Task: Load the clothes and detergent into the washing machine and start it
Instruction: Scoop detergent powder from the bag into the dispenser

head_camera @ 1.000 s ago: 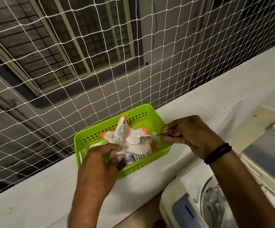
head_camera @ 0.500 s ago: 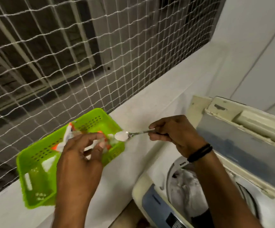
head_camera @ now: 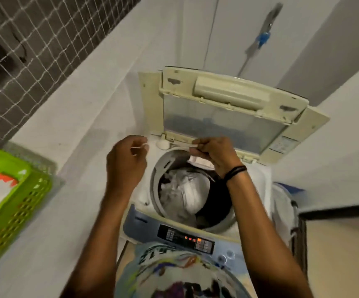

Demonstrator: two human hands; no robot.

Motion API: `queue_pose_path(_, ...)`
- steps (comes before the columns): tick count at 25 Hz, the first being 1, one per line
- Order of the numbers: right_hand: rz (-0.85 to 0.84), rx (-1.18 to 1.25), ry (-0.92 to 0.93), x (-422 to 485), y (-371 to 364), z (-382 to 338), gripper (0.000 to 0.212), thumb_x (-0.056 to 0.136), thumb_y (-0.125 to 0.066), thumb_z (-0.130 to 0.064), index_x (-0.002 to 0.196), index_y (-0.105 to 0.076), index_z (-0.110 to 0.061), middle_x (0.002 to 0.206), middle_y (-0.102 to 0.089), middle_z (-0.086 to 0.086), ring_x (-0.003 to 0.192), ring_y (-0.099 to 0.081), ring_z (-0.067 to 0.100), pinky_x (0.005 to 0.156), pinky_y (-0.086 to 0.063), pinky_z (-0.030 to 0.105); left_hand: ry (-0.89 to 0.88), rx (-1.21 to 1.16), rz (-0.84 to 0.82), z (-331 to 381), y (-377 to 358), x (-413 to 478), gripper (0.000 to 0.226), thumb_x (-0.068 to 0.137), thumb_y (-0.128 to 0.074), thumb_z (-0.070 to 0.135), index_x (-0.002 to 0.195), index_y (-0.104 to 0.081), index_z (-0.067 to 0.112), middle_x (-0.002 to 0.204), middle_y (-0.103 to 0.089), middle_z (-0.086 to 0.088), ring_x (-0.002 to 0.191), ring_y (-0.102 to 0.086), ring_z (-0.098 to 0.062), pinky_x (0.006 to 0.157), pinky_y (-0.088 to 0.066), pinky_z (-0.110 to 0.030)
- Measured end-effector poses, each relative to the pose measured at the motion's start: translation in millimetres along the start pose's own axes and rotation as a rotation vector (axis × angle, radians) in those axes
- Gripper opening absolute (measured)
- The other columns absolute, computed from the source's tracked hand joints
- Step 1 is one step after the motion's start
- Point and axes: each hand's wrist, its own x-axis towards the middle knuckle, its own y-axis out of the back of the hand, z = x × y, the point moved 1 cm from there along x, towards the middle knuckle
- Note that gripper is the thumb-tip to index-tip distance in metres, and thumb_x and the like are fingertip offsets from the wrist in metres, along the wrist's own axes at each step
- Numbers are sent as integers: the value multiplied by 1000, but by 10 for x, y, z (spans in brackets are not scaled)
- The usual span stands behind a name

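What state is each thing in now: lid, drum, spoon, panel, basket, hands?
Lid, open, raised upright at the back.
Drum, loaded with clothes.
Spoon, heaped with white powder, near the drum's back rim.
Control panel, lights lit.
Green basket, on the ledge, detergent packet inside.
Right hand, pinches the spoon handle.
Left hand, fingers curled; holding anything unclear.

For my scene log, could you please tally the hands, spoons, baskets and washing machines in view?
hands: 2, the left hand and the right hand
spoon: 1, heaped with white powder
green basket: 1
washing machine: 1, lid open
Total: 5
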Motion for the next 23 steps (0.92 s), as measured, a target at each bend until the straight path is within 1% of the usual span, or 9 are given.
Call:
queue_pose_path(2,143,55,-21,159,347,256,24,82,-54,17,75,-70,2,79,-70,24,69,-71,28,64,-61,30,5,-34,-101,-71,-525,104,14,91,-64,16,102,-73,18,102,-74,6,91,-68,-11,81,-48,-16)
queue_pose_path(5,355,89,-34,380,736,662,17,72,-66,10,70,-73,-6,83,-72,22,79,-70,31,84,-59,45,101,-109,-227,-164,-1233,180,18,91,-62,14,105,-73,15,99,-71,5,95,-66,-13,67,-38,0)
queue_pose_path(7,478,-70,-10,491,876,866,14,66,-73,-3,69,-76,-17,83,-75,11,81,-71,23,89,-57,44,176,-127,-348,-282,-1626,201,27,95,-56,10,118,-69,8,110,-68,-1,104,-63,-15,75,-40,-5)
queue_pose_path(9,538,-292,18,534,900,973,14,70,-71,-11,80,-78,-18,89,-77,7,88,-72,22,94,-54,36,271,-163,-449,-380,-1909,225,38,94,-51,2,131,-60,4,129,-63,-8,122,-58,-21,97,-44,-19)
queue_pose_path(11,529,-519,112,543,827,1042,23,79,-64,-7,95,-78,-16,98,-76,10,95,-70,26,91,-50,25,357,-181,-517,-500,-2097,255,49,92,-50,-3,140,-49,4,142,-54,-12,133,-50,-25,109,-41,-31)
queue_pose_path(14,411,-769,281,565,683,1226,34,82,-57,2,110,-73,-9,108,-73,15,101,-68,31,89,-49,28,402,-137,-565,-583,-2207,251,59,92,-50,0,149,-37,10,152,-43,-10,139,-43,-25,112,-38,-34)
queue_pose_path(18,380,-900,446,517,614,1415,40,78,-58,13,113,-69,-2,108,-72,17,102,-68,32,93,-48,27,391,-130,-595,-499,-2172,190,49,96,-49,5,145,-45,12,142,-53,-9,125,-52,-20,87,-41,-22)
queue_pose_path(20,426,-922,521,485,603,1430,42,76,-60,16,112,-69,-2,108,-72,17,100,-68,32,92,-48,28,395,-145,-598,-513,-2170,184,51,95,-44,-1,144,-46,13,139,-55,-6,113,-53,-14,84,-42,-21)
queue_pose_path(23,513,-787,443,413,575,1336,35,83,-58,6,113,-71,-6,109,-73,14,98,-69,29,90,-49,26,393,-151,-588,-537,-2168,177,47,94,-44,-5,136,-54,13,123,-53,5,95,-54,-3,72,-46,-13)
